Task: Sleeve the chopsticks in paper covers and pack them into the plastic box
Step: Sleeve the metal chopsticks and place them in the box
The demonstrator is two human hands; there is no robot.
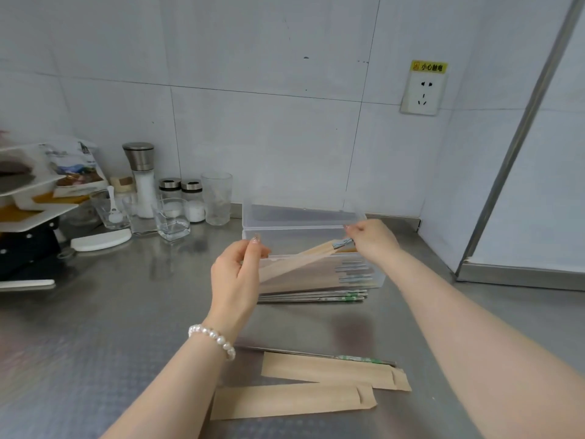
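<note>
Here, in the head view, we are lowering a sleeved pair of chopsticks (316, 253) into the plastic box (376, 280), which stands open at the far middle of the steel counter (95, 343). To do this well, we judge we should level the pair first: it now slopes up to the right, so the right end wants to drop until it lies flat along the box, on top of the sleeved pairs already inside, and only then should both hands let go together.

Our left hand (235, 277) pinches the left end of the paper cover between thumb and fingers, the other fingers loosely curled. Our right hand (372, 240) pinches the bare chopstick tips sticking out at the right end.

Just in front of the box lie unsleeved chopsticks (313, 296). Nearer us rest two empty covers (329, 372) with one more pair (316, 354) beside them.
</note>
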